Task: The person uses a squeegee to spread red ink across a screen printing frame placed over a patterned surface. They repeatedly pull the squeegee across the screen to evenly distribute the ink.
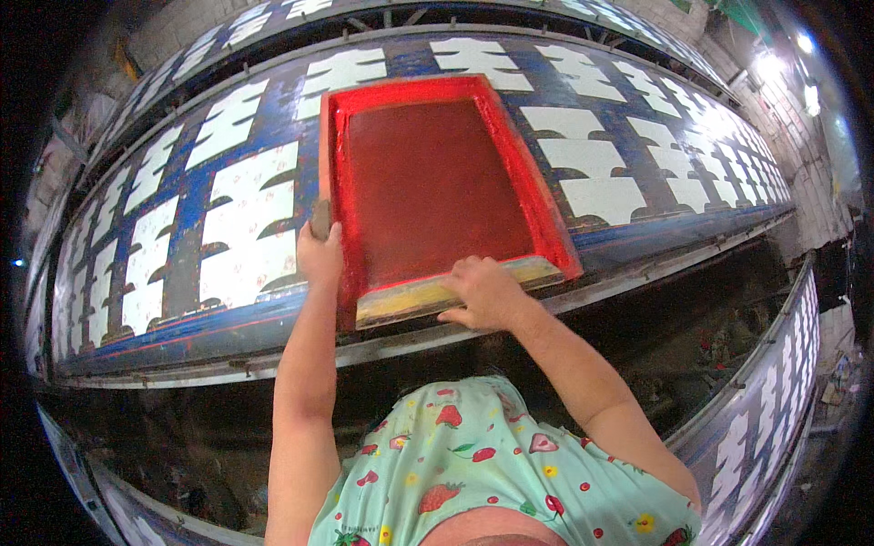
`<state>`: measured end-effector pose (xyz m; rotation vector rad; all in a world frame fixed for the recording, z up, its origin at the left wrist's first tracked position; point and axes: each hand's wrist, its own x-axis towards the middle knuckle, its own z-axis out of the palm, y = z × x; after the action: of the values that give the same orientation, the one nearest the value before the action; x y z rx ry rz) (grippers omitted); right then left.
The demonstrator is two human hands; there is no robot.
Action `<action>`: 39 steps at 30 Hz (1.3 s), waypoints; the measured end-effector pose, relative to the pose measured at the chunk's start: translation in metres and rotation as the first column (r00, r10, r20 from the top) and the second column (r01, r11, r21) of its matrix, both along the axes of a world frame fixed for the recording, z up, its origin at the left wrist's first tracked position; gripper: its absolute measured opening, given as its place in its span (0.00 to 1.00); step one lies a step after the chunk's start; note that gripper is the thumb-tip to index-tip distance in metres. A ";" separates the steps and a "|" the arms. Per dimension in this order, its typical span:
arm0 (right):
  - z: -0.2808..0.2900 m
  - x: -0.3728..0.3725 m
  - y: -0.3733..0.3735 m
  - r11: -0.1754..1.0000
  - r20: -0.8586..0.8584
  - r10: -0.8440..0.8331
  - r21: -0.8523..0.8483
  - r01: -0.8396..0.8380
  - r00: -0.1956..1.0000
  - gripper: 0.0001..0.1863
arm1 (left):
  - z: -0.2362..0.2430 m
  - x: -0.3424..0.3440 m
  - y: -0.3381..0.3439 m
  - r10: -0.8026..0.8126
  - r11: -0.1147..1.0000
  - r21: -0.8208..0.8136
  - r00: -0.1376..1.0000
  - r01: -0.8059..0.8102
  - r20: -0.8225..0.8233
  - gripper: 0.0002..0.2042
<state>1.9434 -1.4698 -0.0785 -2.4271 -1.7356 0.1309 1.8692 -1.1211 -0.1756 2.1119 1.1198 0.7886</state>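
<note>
A screen-printing frame [537, 214] with red-smeared sides and a dark red mesh [432, 187] lies over the long table in front of me. At its left side, my left hand [320, 259] is closed around a small brown block [321, 219], whose lower end is hidden by the fingers. My right hand [484, 293] grips the frame's near side, a yellowish, paint-stained strip [401, 305]. Its fingers bend over the strip, with the thumb lower down toward me. White cut fabric pieces [250, 223] lie in rows on the blue-stained table, left and right of the frame.
The long printing table [619, 235] has a metal rail [228, 371] along its near edge. Behind it runs another table with white pieces [246, 27]. To my right stands a further table with pieces [733, 446]. Bright lamps [769, 65] hang near a brick wall [783, 114].
</note>
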 end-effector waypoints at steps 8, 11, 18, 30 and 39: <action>0.000 0.045 -0.051 0.982 -0.303 0.119 0.178 -0.066 0.946 0.28 | 0.007 -0.003 -0.001 0.028 0.999 -0.018 0.998 -0.029 -0.050 0.27; -0.006 0.097 -0.097 0.951 -0.326 0.034 0.300 0.070 0.945 0.23 | 0.004 -0.001 0.002 0.061 0.998 0.010 0.994 -0.061 -0.087 0.26; -0.041 0.185 -0.164 0.797 -0.365 -0.392 0.323 0.510 0.845 0.26 | 0.001 0.001 0.003 0.034 0.999 -0.006 0.999 -0.034 -0.041 0.21; -0.061 0.199 -0.142 0.763 -0.377 -0.462 0.292 0.577 0.803 0.32 | -0.002 0.000 0.009 0.008 0.970 -0.241 0.999 0.005 0.053 0.15; -0.025 0.195 -0.135 0.709 -0.397 -0.458 0.376 0.597 0.795 0.24 | 0.005 0.001 0.014 0.061 0.944 -0.327 0.998 -0.048 0.027 0.13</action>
<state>2.1384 -1.6047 -0.1040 -2.2681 -0.7606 -0.0381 1.8698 -1.1072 -0.1705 1.7900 1.2028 0.6151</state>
